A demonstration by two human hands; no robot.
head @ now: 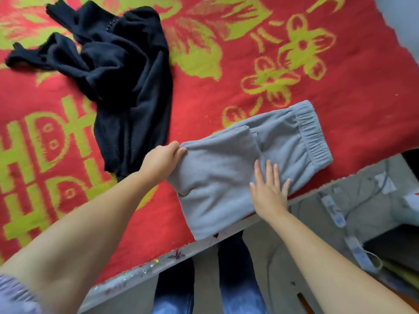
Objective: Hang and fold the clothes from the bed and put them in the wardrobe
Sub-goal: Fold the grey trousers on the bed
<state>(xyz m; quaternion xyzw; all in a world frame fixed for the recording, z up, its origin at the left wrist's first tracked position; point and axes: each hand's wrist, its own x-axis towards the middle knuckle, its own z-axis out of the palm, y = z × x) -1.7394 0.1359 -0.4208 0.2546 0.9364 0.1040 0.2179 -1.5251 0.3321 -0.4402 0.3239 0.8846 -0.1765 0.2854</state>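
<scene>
While a red and yellow blanket (249, 91) covers the bed, a crumpled black garment (127, 71) lies at upper left. Grey trousers (244, 162), partly folded, sit at the bed's near edge. Left hand (162, 158) pinches the folded end; right hand (269, 191) presses flat, fingers spread. Best to align edges, then smooth before lifting.

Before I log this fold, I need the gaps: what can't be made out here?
Head view only:
- Wardrobe: outside the frame.
- Grey sweatpants: legs folded under; left hand covers one corner, right hand part of the top.
- Black garment: crumpled, type unclear.
- Floor items: blurred.
</scene>
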